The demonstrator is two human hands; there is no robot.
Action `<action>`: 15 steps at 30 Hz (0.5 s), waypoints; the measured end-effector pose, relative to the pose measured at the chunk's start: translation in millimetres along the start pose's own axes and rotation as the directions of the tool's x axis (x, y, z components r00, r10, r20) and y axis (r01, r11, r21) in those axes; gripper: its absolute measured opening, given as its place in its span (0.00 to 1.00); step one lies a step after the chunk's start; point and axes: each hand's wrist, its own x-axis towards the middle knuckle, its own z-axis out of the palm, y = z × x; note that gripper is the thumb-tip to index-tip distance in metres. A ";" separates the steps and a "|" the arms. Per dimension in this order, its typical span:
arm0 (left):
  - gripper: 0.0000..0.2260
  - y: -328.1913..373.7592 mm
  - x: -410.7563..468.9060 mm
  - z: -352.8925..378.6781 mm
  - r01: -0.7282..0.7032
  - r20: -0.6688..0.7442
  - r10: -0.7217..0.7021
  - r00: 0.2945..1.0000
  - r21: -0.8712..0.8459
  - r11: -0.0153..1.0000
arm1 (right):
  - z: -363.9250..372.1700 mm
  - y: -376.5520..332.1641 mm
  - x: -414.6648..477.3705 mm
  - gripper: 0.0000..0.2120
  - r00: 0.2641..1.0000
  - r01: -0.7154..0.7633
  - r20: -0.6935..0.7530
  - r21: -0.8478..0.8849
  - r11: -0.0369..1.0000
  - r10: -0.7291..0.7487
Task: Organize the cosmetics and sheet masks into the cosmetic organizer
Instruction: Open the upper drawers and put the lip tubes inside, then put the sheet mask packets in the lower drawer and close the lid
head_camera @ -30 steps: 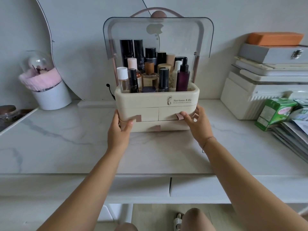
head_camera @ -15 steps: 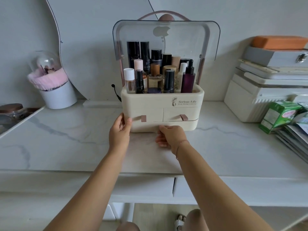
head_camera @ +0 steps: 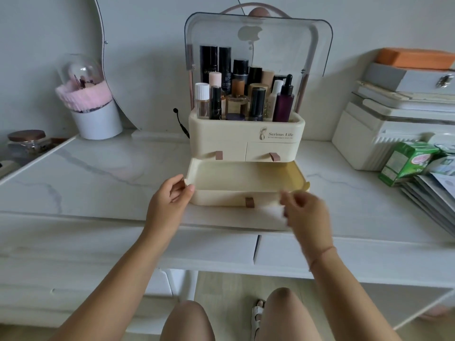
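Observation:
The cream cosmetic organizer [head_camera: 246, 137] stands on the white marble desk [head_camera: 110, 180] with its clear lid [head_camera: 283, 40] raised. Several bottles and tubes [head_camera: 283, 100] stand upright in its top tray. Its wide bottom drawer [head_camera: 246, 177] is pulled out toward me and its inside is bare. My left hand [head_camera: 168, 205] grips the drawer's front left corner. My right hand [head_camera: 307, 215], blurred, hovers just in front of the drawer's right front with fingers apart and nothing in it. A stack of flat packets [head_camera: 433, 193] lies at the far right.
A green box [head_camera: 406, 163] sits on the packets, and behind it white and grey cases [head_camera: 369, 139] are stacked. At the back left stands a white cup of pink brushes [head_camera: 96, 119] in front of a round mirror [head_camera: 147, 57]. A jar [head_camera: 25, 141] is far left.
The bottom drawer has been pulled out, and it was closed before. My right hand left the drawer's tab and moved right. My left hand dropped from the organizer's side to the drawer's corner.

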 end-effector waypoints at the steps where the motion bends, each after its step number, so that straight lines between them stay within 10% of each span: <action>1: 0.17 0.7 -0.9 -2.1 0.001 0.007 -0.001 1.000 -0.001 1.000 | -9.7 3.4 6.0 0.14 0.983 0.048 -0.177 -0.047 0.998 -0.055; 15: 0.19 37.9 -28.2 15.4 -0.088 -0.137 0.110 0.985 0.157 0.984 | -32.2 31.2 25.6 0.21 0.998 0.042 -0.047 0.159 0.986 -0.035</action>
